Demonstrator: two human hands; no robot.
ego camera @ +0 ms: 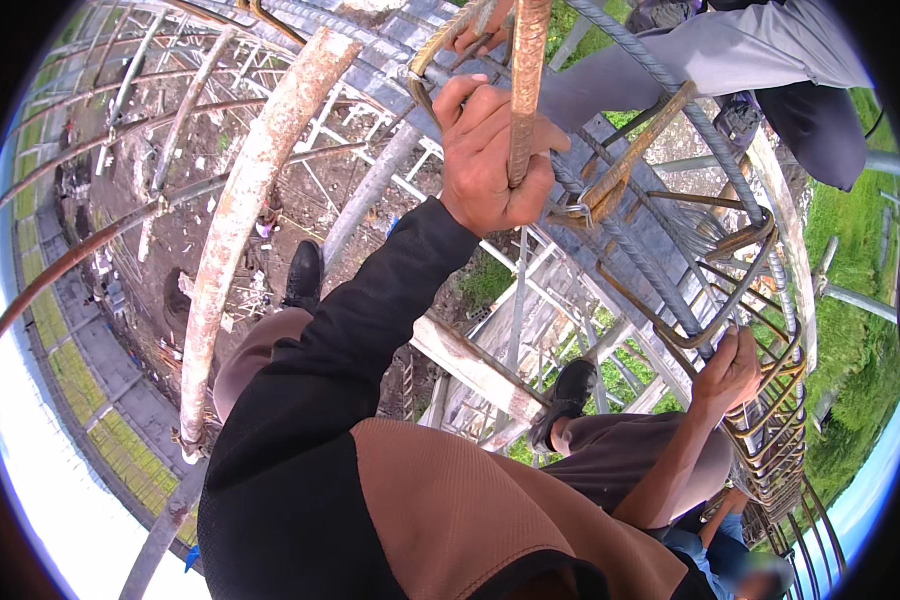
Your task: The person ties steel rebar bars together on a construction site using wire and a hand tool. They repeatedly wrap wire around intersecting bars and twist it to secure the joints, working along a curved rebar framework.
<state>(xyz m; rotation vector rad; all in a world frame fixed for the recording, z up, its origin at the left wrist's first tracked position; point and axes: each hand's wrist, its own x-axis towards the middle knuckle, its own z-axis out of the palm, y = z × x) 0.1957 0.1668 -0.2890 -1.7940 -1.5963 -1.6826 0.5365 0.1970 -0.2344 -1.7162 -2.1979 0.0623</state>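
My left hand (pixel 495 161), in a black sleeve, is closed around a rusty ribbed steel bar (pixel 529 90) at the upper middle. Beside it runs a rebar cage of long grey ribbed bars (pixel 649 274) and bent, rusty stirrups (pixel 619 176), with tie wire (pixel 585 210) where they cross. My right hand (pixel 727 371) has its fingers bent in against the cage at a stirrup corner (pixel 694 341); what they grip is hidden. More stirrups (pixel 772 442) stand close together below it. Another person's hand (pixel 484 34) touches the bars at the top.
Beneath are metal scaffold planks (pixel 412 30), a whitish beam (pixel 480 367), pipes (pixel 371 191) and a pale, rust-stained pole (pixel 259 180). My shoes (pixel 574 386) rest high above littered ground (pixel 270 247). A person's grey-trousered leg (pixel 690 64) is at upper right, another person (pixel 720 540) at lower right.
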